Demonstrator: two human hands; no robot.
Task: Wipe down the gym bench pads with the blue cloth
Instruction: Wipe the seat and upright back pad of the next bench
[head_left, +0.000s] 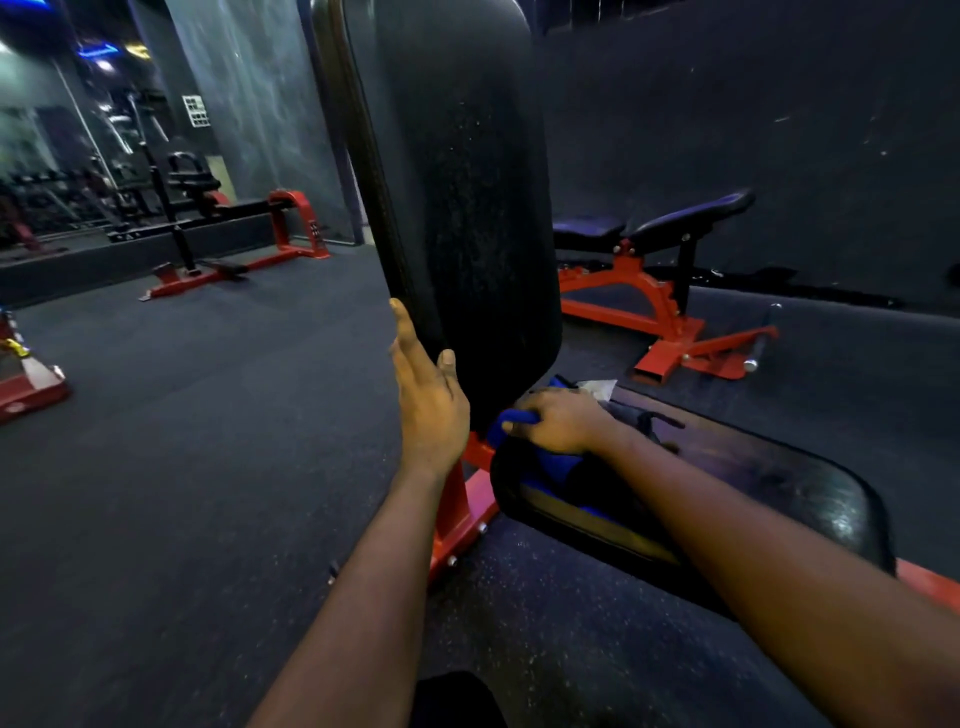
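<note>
Blue cloth (511, 418) gripped by right hand (558, 421) at seat (779, 483) edge, left hand (428, 400) flat on backrest (467, 182) edge

The upright back pad (467, 182) runs off the top edge; the right hand (558, 421) covers much of the blue cloth (553, 462).

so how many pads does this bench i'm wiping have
2: the upright back pad, left hand on its edge, and the seat pad, where the right hand grips the blue cloth. Others may be hidden.
</note>
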